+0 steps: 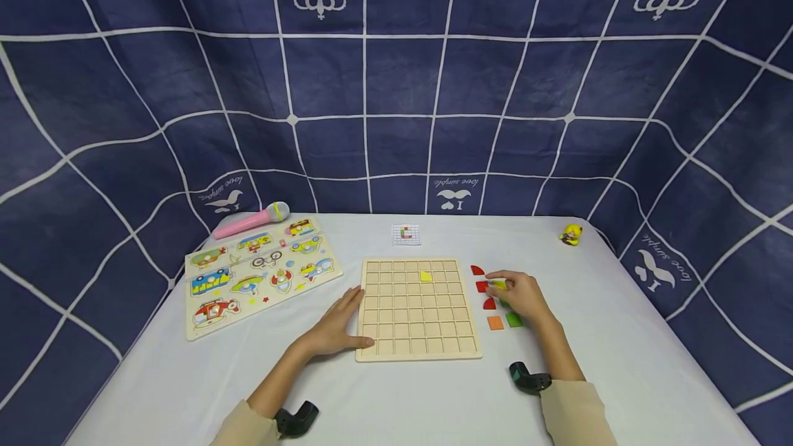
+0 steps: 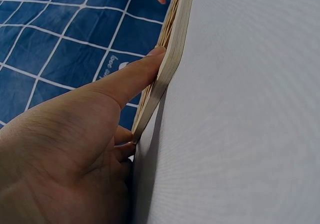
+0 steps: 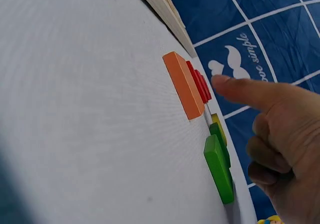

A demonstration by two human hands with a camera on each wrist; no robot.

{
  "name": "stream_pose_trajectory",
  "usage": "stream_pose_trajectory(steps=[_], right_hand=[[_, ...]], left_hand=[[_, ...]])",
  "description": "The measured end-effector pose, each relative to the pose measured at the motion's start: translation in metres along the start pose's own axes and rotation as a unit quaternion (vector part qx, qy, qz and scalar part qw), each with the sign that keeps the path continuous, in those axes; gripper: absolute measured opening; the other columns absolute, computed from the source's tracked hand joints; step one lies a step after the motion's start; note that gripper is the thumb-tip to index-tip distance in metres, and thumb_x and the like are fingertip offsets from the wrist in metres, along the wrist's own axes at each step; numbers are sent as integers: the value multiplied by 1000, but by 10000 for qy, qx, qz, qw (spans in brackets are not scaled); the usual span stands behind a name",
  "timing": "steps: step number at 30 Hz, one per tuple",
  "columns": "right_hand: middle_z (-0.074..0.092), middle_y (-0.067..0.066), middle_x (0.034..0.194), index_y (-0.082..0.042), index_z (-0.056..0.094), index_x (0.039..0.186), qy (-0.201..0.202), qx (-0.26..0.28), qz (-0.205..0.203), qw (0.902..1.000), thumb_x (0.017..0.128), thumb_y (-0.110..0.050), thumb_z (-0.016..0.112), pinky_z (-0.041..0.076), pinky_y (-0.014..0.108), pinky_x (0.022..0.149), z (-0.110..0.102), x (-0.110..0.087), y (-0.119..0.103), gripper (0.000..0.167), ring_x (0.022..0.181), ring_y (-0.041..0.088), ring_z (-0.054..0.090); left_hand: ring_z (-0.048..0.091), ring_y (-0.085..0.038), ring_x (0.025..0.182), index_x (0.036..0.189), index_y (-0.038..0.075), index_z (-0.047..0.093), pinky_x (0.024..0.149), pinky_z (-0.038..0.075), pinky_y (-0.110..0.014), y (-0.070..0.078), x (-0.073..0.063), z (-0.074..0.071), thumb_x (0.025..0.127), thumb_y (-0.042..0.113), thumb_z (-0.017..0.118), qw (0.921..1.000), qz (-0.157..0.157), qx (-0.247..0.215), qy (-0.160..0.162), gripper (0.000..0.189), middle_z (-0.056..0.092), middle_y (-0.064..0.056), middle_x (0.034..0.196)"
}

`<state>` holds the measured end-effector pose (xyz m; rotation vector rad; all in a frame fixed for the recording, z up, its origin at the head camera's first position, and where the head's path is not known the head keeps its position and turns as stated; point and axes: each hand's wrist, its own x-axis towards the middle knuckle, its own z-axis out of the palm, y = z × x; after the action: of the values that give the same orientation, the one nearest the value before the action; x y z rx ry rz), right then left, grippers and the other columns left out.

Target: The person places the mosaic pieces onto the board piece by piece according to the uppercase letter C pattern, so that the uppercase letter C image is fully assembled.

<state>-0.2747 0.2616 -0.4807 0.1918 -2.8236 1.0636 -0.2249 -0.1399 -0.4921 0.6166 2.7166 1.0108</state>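
Note:
A wooden grid board (image 1: 409,310) lies on the white table with one yellow piece (image 1: 425,276) in an upper cell. My left hand (image 1: 334,325) rests at the board's left edge, thumb on the front left corner and fingers spread farther up the side. Over the loose pieces hovers my right hand (image 1: 523,294), thumb and index finger apart, close to a red square (image 1: 482,287). Red rounded pieces (image 1: 477,270) lie above and below that square. An orange square (image 3: 184,87) and a green square (image 3: 218,169) sit nearest the right wrist; yellow and green pieces are partly hidden under the hand.
Behind the board lies a small pattern card (image 1: 406,235). A vehicle puzzle board (image 1: 260,274) stands at the left, beside a pink toy microphone (image 1: 250,222). A small yellow figurine (image 1: 571,234) is at the back right. A blue curtain (image 1: 396,88) hangs behind the table.

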Motion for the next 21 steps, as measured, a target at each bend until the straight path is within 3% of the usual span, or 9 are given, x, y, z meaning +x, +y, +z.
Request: stream_pose_trajectory(steps=[13, 21], right_hand=[[39, 1, 53, -12, 71, 105, -99, -387, 141, 9991, 77, -28, 75, 26, 26, 46, 5, 4, 5, 32, 49, 17, 36], [32, -2, 50, -12, 71, 103, 90, -161, -247, 9995, 76, -30, 76, 21, 23, 40, 6, 5, -12, 32, 43, 13, 29]], left_hand=[[5, -35, 138, 147, 1, 17, 108, 12, -55, 0, 0, -2, 72, 50, 73, 10000, 38, 38, 15, 105, 11, -16, 152], [6, -37, 138, 146, 1, 17, 107, 13, -56, 0, -2, -1, 71, 48, 74, 10000, 56, 8, 0, 106, 11, -17, 152]])
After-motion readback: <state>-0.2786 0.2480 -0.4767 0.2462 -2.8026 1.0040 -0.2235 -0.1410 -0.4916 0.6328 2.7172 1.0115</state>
